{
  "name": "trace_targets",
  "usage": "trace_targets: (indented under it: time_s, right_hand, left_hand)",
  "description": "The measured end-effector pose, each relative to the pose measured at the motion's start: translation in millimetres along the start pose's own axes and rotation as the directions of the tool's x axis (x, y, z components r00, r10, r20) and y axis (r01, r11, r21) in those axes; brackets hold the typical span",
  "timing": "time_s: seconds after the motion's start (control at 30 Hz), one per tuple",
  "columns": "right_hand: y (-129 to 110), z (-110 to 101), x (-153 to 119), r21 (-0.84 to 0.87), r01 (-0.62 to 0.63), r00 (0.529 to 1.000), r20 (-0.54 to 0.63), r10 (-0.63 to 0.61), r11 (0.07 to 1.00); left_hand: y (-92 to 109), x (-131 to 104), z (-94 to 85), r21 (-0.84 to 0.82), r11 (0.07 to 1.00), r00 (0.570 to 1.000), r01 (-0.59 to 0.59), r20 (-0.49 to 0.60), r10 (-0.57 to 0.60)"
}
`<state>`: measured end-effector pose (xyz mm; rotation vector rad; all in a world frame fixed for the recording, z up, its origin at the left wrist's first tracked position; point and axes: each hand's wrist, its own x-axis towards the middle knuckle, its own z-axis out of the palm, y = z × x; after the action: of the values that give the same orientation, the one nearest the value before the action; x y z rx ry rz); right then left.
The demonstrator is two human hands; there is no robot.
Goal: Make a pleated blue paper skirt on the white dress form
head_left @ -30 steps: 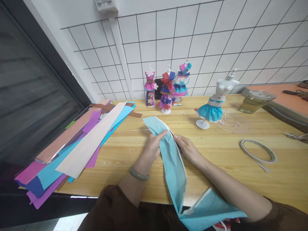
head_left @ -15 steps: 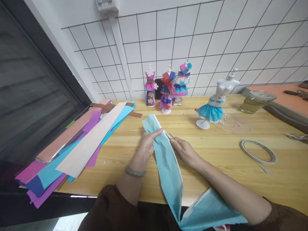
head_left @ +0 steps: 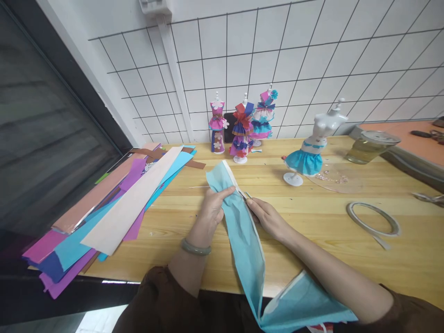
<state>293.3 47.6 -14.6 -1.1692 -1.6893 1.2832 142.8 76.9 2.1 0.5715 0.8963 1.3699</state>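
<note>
A long strip of light-blue crepe paper (head_left: 239, 226) hangs from my left hand down over the table edge and folds back towards the right forearm. Along its right edge runs a narrow white band. My left hand (head_left: 215, 203) is closed on the strip near its top end, thumb on the face. At the white-banded edge, my right hand (head_left: 262, 212) pinches a thin, dark-tipped tool (head_left: 242, 194), mostly covered by the fingers; its exact kind cannot be made out. The tool's tip is at the paper's edge, just right of my left thumb.
Several coloured paper strips (head_left: 132, 203) lie piled at left. Three dressed mini mannequins (head_left: 240, 134) stand by the wall. Right of them are a white mannequin in a blue skirt (head_left: 304, 162), a clear round sheet, a tape roll (head_left: 395, 226) and a container of yellowish liquid (head_left: 369, 150).
The view has shifted very slightly. Both hands stay almost in place at the strip, whose top end stands a touch higher.
</note>
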Motion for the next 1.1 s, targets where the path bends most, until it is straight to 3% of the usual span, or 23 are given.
trace_targets:
  time_s: [0.23, 0.6, 0.9, 1.1]
  right_hand:
    - [-3, 1, -1, 0.018, -0.002, 0.999, 0.035, 0.001, 1.000]
    - [-11, 2, -2, 0.006, -0.048, 0.998, -0.051, 0.048, 0.999]
    - [-1, 1, 3, 0.049, 0.006, 0.997, -0.079, -0.002, 0.999]
    - [-8, 0, 2, 0.042, 0.017, 0.993, -0.116, -0.012, 0.999]
  left_hand:
    - [0, 0, 1.1, -0.008, 0.998, 0.993, -0.055, -0.104, 0.054]
    - [-10, -7, 8.1, 0.082, 0.993, 0.994, -0.082, -0.063, 0.088]
    - [-15, -10, 11.3, 0.077, 0.996, 0.999, -0.047, -0.004, 0.047]
    - [-15, -9, 11.2, 0.085, 0.996, 1.000, -0.024, -0.017, 0.026]
